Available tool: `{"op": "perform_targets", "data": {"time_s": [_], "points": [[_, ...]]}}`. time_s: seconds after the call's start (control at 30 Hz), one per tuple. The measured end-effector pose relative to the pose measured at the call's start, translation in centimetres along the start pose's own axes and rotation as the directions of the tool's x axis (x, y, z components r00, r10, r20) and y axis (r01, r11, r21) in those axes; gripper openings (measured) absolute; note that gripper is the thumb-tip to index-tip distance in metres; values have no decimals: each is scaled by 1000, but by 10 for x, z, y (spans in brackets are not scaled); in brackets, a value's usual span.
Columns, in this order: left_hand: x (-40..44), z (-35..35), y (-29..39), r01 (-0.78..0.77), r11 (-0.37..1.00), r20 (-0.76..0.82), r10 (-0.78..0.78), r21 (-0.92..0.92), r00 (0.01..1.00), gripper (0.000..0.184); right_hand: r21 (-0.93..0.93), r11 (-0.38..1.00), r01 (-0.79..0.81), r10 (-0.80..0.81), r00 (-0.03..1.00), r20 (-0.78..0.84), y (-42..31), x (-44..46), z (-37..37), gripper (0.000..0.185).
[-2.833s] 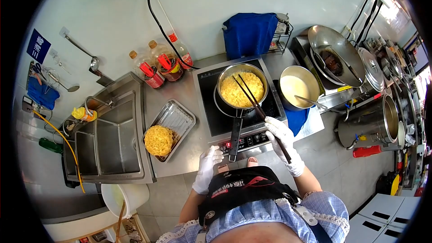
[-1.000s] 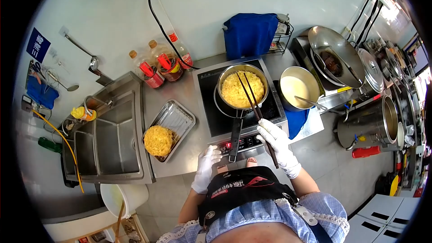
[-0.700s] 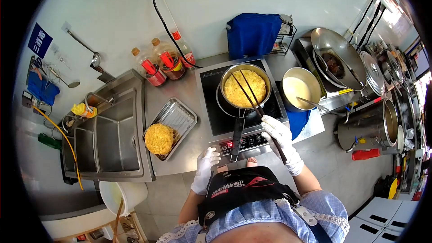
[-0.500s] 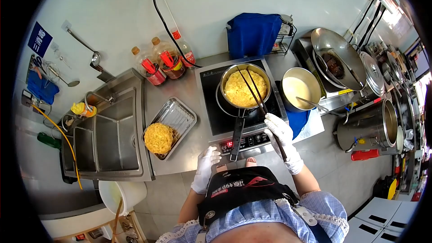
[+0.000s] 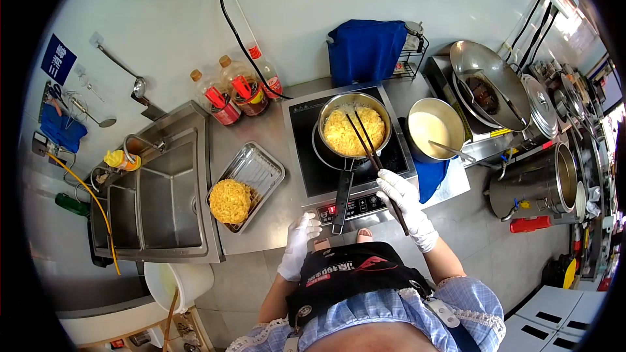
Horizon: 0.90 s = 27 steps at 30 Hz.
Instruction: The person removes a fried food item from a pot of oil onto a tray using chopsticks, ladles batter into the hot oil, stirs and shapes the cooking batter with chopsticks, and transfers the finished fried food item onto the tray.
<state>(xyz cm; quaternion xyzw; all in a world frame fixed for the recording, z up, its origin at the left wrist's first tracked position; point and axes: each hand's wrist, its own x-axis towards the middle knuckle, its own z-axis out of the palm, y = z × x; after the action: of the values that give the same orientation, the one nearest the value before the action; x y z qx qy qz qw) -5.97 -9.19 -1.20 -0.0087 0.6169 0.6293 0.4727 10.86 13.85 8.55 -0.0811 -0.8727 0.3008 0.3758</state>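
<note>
Fingers [image 5: 387, 182] of your gloved right hand [image 5: 405, 199] closed around black chopsticks [image 5: 369, 150]; stick tips slightly apart at the yellow food [image 5: 338, 133], inside the pot [image 5: 324, 112], centre of frame. Pot sits on the hob [image 5: 306, 179]. Your left hand [image 5: 299, 234], lower centre: half-curled, nothing visible in it, near the pot handle [image 5: 342, 201]. Left of centre: yellow cake [image 5: 229, 202] on a tray [image 5: 258, 164], on the bench [image 5: 261, 132].

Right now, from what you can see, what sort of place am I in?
Probably a commercial kitchen, judging by the pan on a flat cooktop, the steel double-basin sink and the large steel pot with taps.
</note>
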Motion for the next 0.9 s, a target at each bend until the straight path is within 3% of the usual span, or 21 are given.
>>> {"op": "perform_targets", "data": {"time_s": [0.6, 0.9], "points": [[1, 2, -2, 8, 1000, 3, -7, -29, 1000, 31, -136, 988, 67, -69, 998, -10, 4, 0, -1, 44], [1, -1, -5, -4, 1000, 1, 4, -23, 1000, 33, -122, 987, 101, -113, 989, -93, -13, 13, -15, 33]]}}
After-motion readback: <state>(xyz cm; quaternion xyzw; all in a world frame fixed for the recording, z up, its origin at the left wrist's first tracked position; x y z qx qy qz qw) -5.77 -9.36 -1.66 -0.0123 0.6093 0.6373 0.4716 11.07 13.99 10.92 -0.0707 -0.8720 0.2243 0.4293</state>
